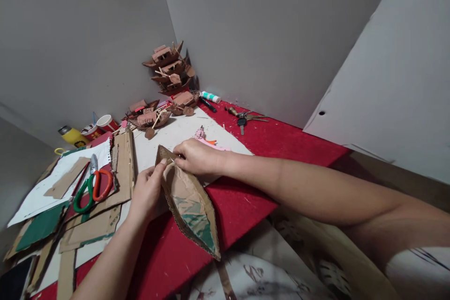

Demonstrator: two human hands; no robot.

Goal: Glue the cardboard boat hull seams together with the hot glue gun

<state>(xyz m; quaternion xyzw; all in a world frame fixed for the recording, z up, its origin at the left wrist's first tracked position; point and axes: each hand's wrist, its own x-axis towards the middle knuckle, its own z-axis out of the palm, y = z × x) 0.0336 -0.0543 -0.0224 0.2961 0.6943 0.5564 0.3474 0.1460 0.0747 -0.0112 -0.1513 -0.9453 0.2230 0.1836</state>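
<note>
A boat-shaped cardboard hull (191,197) with pointed ends and raised sides is held over the front edge of the red table, its near tip hanging toward my lap. Inside it the floor is brown with green print. My left hand (149,187) grips the hull's left wall near the far end, thumb on the rim. My right hand (197,157) pinches the right wall by the far tip, its fingertips reaching inside. Whether those fingers hold a small piece as well is hidden.
Scissors (93,185) with green and orange handles lie on cardboard sheets at left. Finished model boats (149,119) stand at the back, several more stacked in the corner. Keys (242,122), a glue bottle (211,97), paper cups (106,123) and a yellow bottle (72,136) sit around the table.
</note>
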